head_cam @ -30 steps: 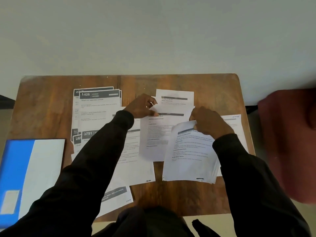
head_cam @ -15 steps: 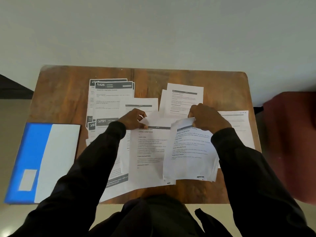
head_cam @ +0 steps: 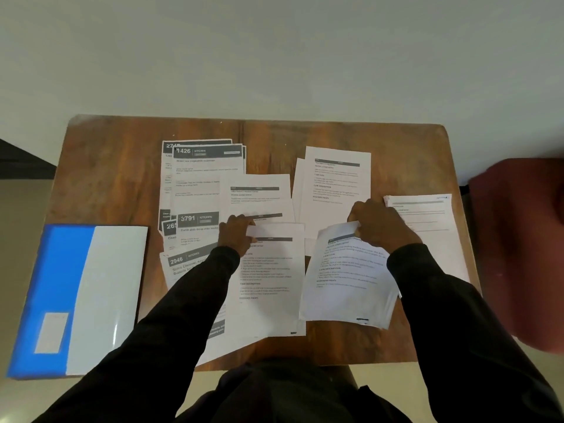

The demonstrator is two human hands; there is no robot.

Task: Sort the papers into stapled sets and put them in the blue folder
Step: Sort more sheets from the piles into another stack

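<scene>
- Your left hand (head_cam: 236,233) pinches the flat white printed sheet (head_cam: 268,276) at its top corner, seemingly.
- Your right hand (head_cam: 383,228) grips the curled white paper stack (head_cam: 348,285).
- Blue plastic folder (head_cam: 52,285) lies far left.

Blue-and-white folder (head_cam: 76,297), brown table (head_cam: 122,166)

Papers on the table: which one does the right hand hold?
The thick bundle at front right, gripped at its curled-up top edge by the right hand; the left hand pinches the centre sheet beside it.
</scene>
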